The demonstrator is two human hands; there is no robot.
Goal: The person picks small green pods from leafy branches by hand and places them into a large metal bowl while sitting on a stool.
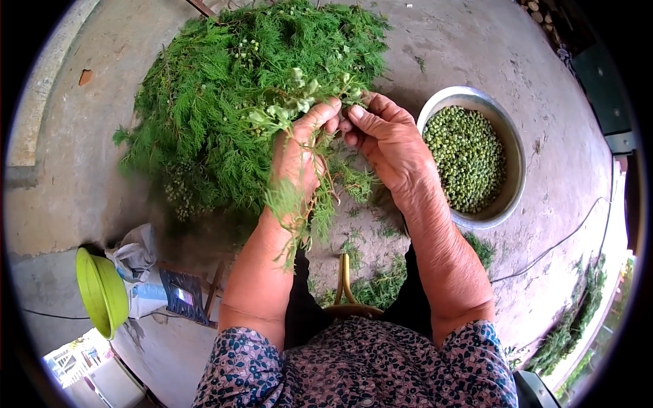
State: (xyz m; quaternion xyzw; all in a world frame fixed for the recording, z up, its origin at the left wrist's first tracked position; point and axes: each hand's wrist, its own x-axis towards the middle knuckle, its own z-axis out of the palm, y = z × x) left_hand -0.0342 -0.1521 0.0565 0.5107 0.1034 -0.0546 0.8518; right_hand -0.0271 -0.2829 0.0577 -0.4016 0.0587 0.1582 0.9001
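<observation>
A leafy evergreen sprig with pale green seed cones is gripped in my left hand, its lower fronds hanging down past my wrist. Close beside it, my right hand has thumb and fingers pinched together at the sprig's cone-bearing end; what lies between the fingertips is too hidden to make out. Behind both hands spreads a large heap of green evergreen branches, some bearing small cones. To the right of my right hand stands a round metal basin, holding a mass of small green cones.
Cut sprigs litter the concrete floor between my legs. At lower left are a lime-green plastic basin, a grey-white bag and a dark woven seat. A thin cable runs along the right side.
</observation>
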